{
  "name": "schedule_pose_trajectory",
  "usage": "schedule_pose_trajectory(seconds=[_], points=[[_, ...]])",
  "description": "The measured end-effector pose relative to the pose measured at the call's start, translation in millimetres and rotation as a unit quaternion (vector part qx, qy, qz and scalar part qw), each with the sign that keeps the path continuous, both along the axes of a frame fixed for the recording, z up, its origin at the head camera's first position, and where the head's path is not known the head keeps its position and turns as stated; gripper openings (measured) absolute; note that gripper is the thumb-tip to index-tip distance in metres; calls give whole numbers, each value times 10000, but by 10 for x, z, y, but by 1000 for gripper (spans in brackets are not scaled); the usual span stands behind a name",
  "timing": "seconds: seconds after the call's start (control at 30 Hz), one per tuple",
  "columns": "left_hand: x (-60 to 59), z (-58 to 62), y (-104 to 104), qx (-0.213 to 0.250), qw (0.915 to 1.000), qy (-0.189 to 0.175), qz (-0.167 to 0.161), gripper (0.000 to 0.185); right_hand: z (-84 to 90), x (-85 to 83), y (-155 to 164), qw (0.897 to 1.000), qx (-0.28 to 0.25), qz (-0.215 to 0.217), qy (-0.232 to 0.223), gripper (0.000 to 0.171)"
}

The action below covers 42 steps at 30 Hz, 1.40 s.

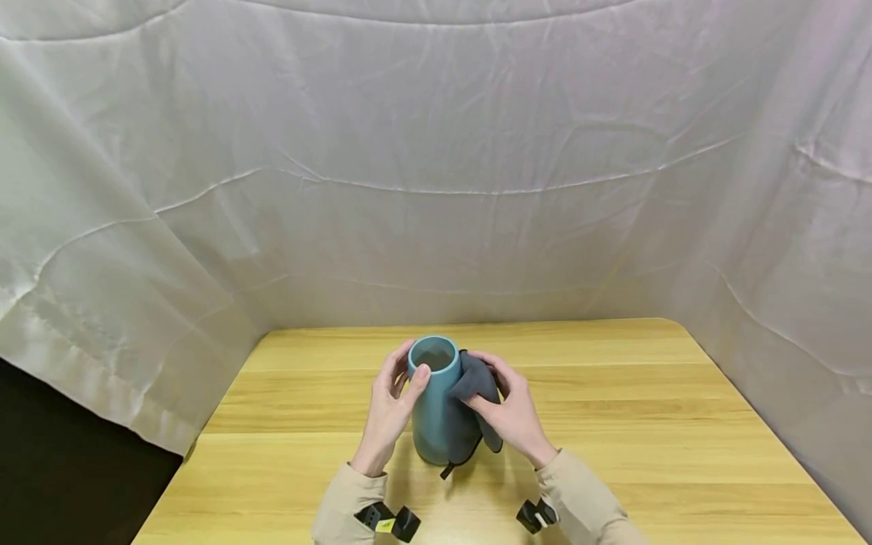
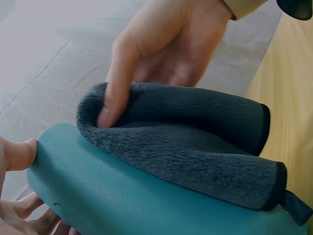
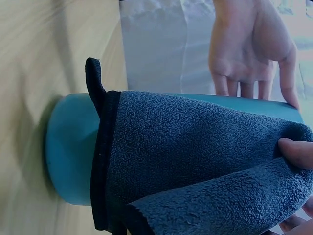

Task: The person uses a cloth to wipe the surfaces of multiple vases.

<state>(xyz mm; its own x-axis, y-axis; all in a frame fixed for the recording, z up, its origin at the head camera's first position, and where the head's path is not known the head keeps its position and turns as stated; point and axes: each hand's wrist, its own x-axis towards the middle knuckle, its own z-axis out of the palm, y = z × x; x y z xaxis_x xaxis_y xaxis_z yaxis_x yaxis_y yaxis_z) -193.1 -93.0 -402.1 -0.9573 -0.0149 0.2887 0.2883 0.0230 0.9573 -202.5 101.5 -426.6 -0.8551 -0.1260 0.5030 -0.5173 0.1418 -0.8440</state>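
A tall teal vase (image 1: 428, 424) with an open round top stands upright on the wooden table. My left hand (image 1: 390, 409) grips it near the rim, thumb on the near side and fingers round the far left. Against the vase's right side lies a dark grey plush cloth (image 1: 470, 386) with black edging and a small hanging loop. My right hand (image 1: 509, 409) pinches the folded cloth near its top, the thumb (image 2: 113, 105) tucked into the fold. In the right wrist view the cloth (image 3: 186, 142) covers much of the vase's side, and its loop sticks out near the base.
The light wooden table (image 1: 647, 424) spreads out on both sides of the vase. Pale fabric curtains (image 1: 477, 151) hang behind it and along both sides. A dark area (image 1: 68, 454) shows below the curtain at the lower left.
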Motion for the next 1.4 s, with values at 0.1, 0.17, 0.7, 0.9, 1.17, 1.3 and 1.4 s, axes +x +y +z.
schedule_pose_trajectory(seconds=[0.1, 0.17, 0.7, 0.9, 1.17, 1.3, 1.4], points=[[2, 8, 1, 23, 10000, -19, -17, 51, 14, -8, 0, 10000, -31, 15, 84, 54], [6, 10, 1, 26, 10000, -18, -24, 51, 9, -8, 0, 9999, -31, 5, 110, 54], [-10, 18, 7, -12, 10000, -11, -31, 51, -227, 35, 35, 9993, 258, -138, -251, 58], [-10, 18, 18, -56, 9999, -89, 7, 50, -263, 41, 55, 9994, 250, -79, -219, 57], [-54, 60, 19, -30, 9991, -422, 91, 46, -326, 26, 82, 9993, 271, 44, -264, 56], [-81, 75, 1, -18, 9989, -475, 44, 46, -341, 18, 86, 9991, 318, 49, -280, 56], [-101, 80, -14, -96, 9988, -479, 55, 45, -327, 27, 84, 9989, 321, 50, -350, 56]])
